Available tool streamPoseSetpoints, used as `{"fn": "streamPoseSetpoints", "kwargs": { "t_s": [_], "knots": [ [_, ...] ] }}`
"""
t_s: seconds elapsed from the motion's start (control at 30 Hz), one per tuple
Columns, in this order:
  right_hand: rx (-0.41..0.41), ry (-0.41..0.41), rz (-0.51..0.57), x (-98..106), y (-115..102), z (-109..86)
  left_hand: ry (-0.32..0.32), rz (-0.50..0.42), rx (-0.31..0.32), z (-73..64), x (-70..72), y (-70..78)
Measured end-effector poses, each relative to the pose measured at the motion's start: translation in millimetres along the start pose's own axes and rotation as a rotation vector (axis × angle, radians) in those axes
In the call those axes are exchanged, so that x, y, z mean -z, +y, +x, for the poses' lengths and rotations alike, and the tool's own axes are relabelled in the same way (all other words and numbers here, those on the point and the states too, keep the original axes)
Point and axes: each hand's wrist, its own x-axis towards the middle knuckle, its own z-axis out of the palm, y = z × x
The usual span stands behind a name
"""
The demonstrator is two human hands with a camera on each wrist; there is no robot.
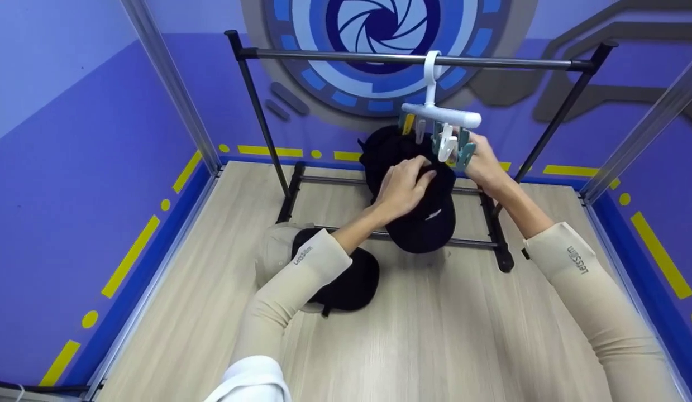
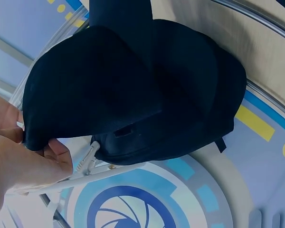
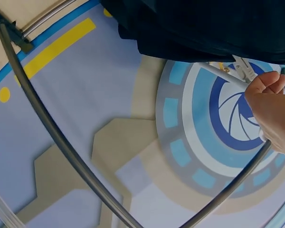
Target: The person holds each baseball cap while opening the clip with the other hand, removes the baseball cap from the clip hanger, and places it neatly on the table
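Note:
A white clip hanger (image 1: 443, 115) hangs from the rack's top bar, with white, yellow and green clips under it. Below the clips is a black cap (image 1: 421, 223) with a small white mark, its brim pointing down and toward me. Behind it, partly covered, a second black cap (image 1: 382, 142) hangs at the clips. My left hand (image 1: 401, 187) pinches the edge of the front cap; the left wrist view shows its fingers (image 2: 59, 149) at that edge. Up at the hanger's right end, my right hand (image 1: 482, 162) pinches a green clip (image 1: 464, 149), which partly hides its fingertips.
The black rack (image 1: 346, 56) stands against a blue patterned wall, its lower bars close to the wooden floor (image 1: 435, 335). Beneath my left forearm, a beige cap (image 1: 276, 251) and another black cap (image 1: 351, 282) lie overlapping on the floor. Side walls rise left and right.

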Motion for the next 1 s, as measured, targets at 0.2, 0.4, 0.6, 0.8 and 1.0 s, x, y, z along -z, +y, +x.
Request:
{"fn": "streamPoseSetpoints", "kwargs": {
  "t_s": [0.2, 0.4, 0.6, 0.8, 1.0],
  "knots": [
    [0.027, 0.037, -0.308, 6.1, 1.9, -9.5, -0.021, -0.009, 0.018, -2.2, 1.6, 0.6],
    [0.157, 0.017, -0.465, 8.3, 9.6, -19.1, -0.014, -0.006, 0.023, -4.6, 4.6, -1.7],
    [0.217, -0.033, -0.580, 12.8, 19.2, -30.8, -0.014, 0.009, 0.014, -8.9, 3.9, -3.1],
    [0.253, -0.032, -0.647, 19.4, 26.1, -42.2, -0.025, 0.011, 0.051, -14.5, 6.3, -2.9],
    [0.292, -0.007, -0.681, 25.0, 35.0, -51.1, -0.035, 0.030, 0.098, -24.5, 11.2, -1.9]
  ]
}}
